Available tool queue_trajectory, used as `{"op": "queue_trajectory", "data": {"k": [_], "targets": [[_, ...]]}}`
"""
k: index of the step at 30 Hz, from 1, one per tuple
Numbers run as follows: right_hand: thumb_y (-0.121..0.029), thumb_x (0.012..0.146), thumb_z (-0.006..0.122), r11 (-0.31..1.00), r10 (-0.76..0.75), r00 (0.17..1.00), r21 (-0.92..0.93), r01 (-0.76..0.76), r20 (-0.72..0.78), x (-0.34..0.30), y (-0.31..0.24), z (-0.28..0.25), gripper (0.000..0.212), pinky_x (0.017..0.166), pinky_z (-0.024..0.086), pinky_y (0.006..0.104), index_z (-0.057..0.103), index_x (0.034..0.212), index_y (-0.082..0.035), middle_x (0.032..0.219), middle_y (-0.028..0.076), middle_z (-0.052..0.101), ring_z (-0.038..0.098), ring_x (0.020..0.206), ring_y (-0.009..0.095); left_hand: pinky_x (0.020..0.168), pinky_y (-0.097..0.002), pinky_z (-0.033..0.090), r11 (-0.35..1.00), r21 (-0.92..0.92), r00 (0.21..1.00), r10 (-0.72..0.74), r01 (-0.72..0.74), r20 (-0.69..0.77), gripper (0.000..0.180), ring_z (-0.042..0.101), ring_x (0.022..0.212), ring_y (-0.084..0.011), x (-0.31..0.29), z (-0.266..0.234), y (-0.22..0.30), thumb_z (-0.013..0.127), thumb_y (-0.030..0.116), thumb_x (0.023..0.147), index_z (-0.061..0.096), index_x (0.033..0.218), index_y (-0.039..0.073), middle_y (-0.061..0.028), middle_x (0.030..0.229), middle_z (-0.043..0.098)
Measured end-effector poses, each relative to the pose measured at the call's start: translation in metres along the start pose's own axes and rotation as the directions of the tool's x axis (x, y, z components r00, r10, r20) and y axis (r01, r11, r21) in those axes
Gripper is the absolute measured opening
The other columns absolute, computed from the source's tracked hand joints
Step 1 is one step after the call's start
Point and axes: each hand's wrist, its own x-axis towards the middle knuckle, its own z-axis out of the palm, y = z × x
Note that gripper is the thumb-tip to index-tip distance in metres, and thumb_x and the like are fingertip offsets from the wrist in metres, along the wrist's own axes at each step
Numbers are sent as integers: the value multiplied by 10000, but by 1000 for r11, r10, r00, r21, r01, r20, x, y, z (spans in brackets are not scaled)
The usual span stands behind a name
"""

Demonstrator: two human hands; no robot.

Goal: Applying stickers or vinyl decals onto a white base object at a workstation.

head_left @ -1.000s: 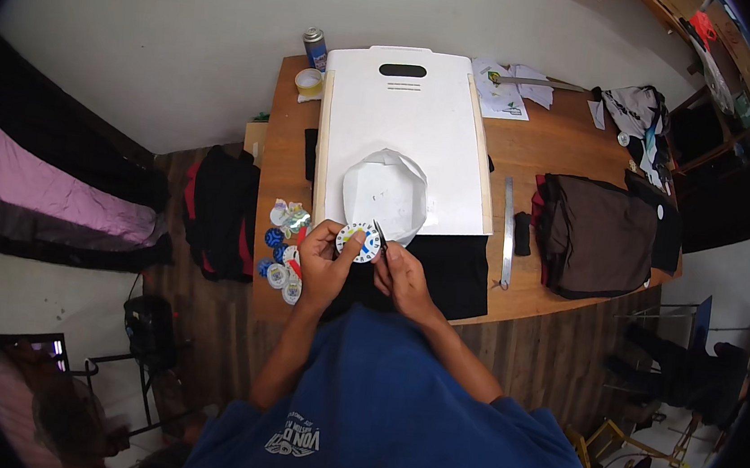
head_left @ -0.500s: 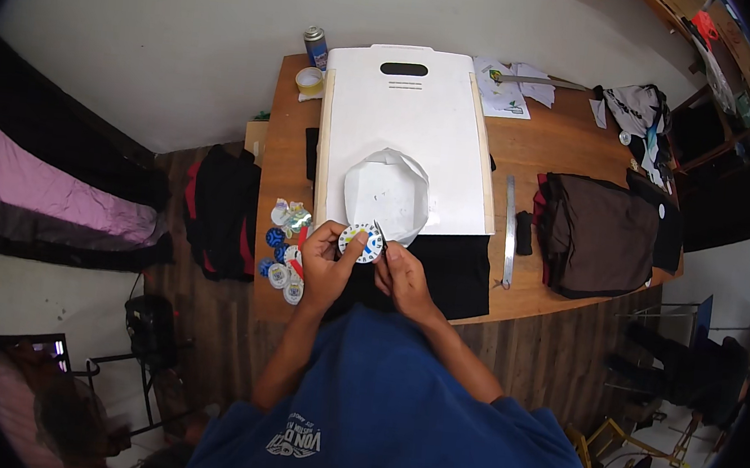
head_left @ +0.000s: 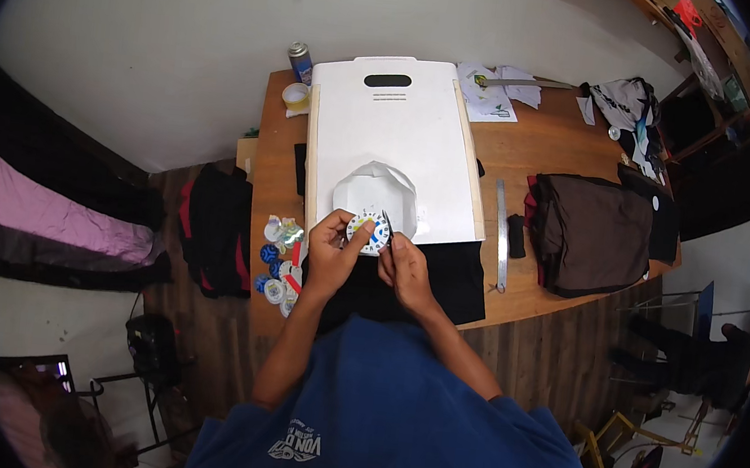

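Observation:
In my left hand (head_left: 329, 258) is a round white patch (head_left: 377, 240) with blue and green printing, gripped at its edge with the thumb lying across its face. My right hand (head_left: 409, 272) pinches a slim, dark, pointed tool (head_left: 386, 222) upright against the patch's right edge; it is too small to tell whether it is tweezers or snips. Just beyond both hands sits a white, crumpled-sided open container (head_left: 410, 192) with a few tiny specks in it. Left of my left hand lie several round patches (head_left: 274, 291), blue ones and white ones, with red strips among them.
A white board (head_left: 384, 136) with a slot lies on the wooden table (head_left: 537, 141), black cloth (head_left: 452, 278) at its near edge. To the right are a metal ruler (head_left: 502, 237) and folded brown clothing (head_left: 591, 237). A spray can (head_left: 299, 62) and tape roll (head_left: 295, 95) stand far left.
The view has shifted a little, so the table appears lower and further left. My hands keep hold of the patch and the tool; the patch looks slightly turned.

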Motion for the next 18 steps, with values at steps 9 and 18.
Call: {"op": "queue_trajectory", "data": {"k": [9,18], "targets": [[-365,1057,334,1000,5,999,27,-4,-44,5,3,-5,390,433,275,222,495,905,-44,548,-29,321,278,448,70,657,-193,444,1000,-3,1000,-24,24,-3,124,557,707,-32,7,2,-2,664,82,908,587,838,15,-13,777,626],[-360,1058,333,997,71,993,44,-68,-91,-5,10,-16,385,458,283,220,508,943,-37,558,-37,308,292,475,63,705,-197,452,999,-47,993,-24,18,-119,126,584,782,-48,-2,-17,-15,650,114,930,611,939,-6,-29,865,655]]}}
